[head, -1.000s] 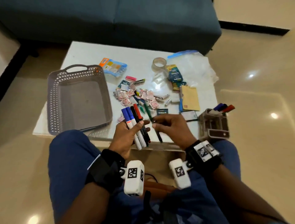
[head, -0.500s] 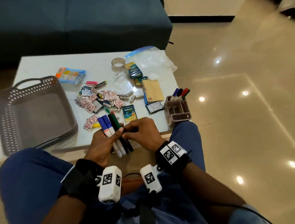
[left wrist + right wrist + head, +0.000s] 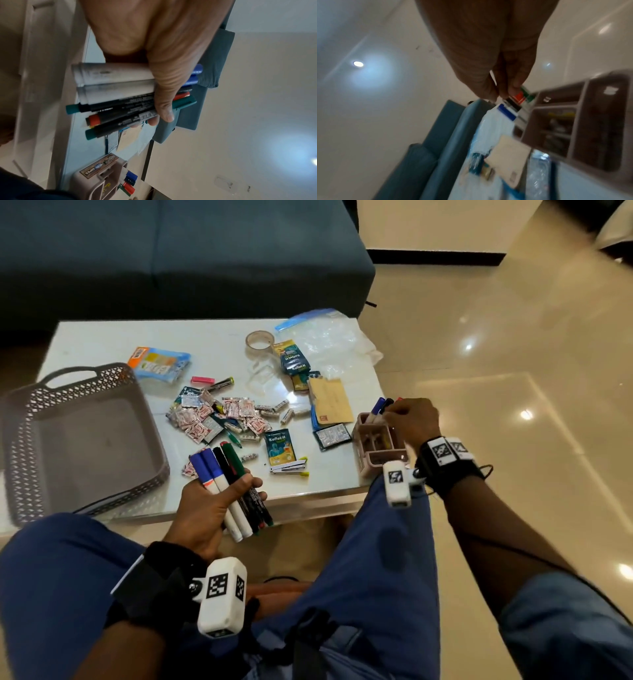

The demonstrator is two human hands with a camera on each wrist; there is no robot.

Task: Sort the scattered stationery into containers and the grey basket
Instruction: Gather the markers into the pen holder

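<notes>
My left hand (image 3: 239, 487) grips a bundle of markers (image 3: 219, 470) over the table's near edge: two blue-capped white ones and several dark ones. The left wrist view shows the thumb (image 3: 164, 108) across the bundle (image 3: 116, 86). My right hand (image 3: 400, 414) is at the pink desk organizer (image 3: 383, 453) on the table's right corner. Its fingertips (image 3: 513, 88) pinch at the red and green caps of markers (image 3: 520, 98) standing in the organizer (image 3: 583, 121); that view is blurred. The grey basket (image 3: 78, 371) sits at the left with nothing visible inside.
Scattered on the white table (image 3: 212, 337) are red-and-white sachets (image 3: 212, 416), a tape roll (image 3: 259, 340), a brown envelope (image 3: 330, 400), a stapler (image 3: 289, 467), a Koflet packet (image 3: 280, 446) and a plastic bag (image 3: 329, 337). A dark blue sofa (image 3: 171, 251) stands behind.
My right hand has left the bundle in my left hand and moved right to the organizer. The left hand keeps hold of its markers. The head view has swung right.
</notes>
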